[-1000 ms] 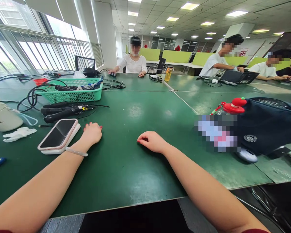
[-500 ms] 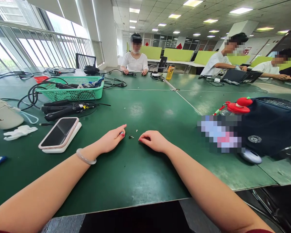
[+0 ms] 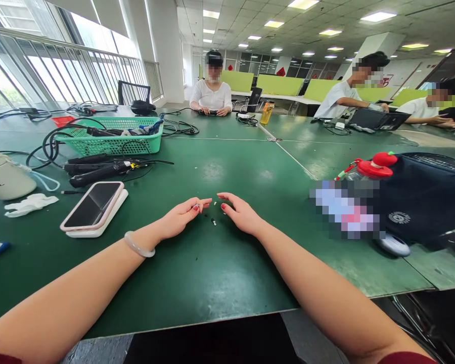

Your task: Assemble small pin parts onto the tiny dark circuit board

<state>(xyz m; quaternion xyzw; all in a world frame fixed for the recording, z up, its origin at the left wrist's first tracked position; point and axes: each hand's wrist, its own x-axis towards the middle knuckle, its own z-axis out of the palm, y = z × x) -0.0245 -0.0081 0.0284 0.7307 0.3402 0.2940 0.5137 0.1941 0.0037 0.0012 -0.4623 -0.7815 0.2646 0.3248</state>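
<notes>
Over the green table (image 3: pixel 212 283), my left hand (image 3: pixel 180 216) has its thumb pressed toward bent fingers, with a small bluish thing (image 3: pixel 197 206) partly showing between them, too small to name. My right hand (image 3: pixel 242 215) is close beside it, thumb and fingers apart and nothing visible between them. A tiny black and pale metal piece (image 3: pixel 214 222) lies on the table below the gap between the hands. Another tiny pale piece (image 3: pixel 215 203) is between the fingertips of both hands. A bangle (image 3: pixel 139 246) circles my left wrist.
Left of my hands lie a pink-edged phone (image 3: pixel 94 206) on a white box, black cylindrical tools (image 3: pixel 94 172) and a green basket (image 3: pixel 114 144). At right stand a dark bag (image 3: pixel 420 197) and a red-lidded bottle (image 3: pixel 371 169). Several people sit farther off.
Both hands have come closer together, the left moving right. My right thumb and fingers have spread apart. The small dark piece between the hands now lies slightly nearer to me and further right.
</notes>
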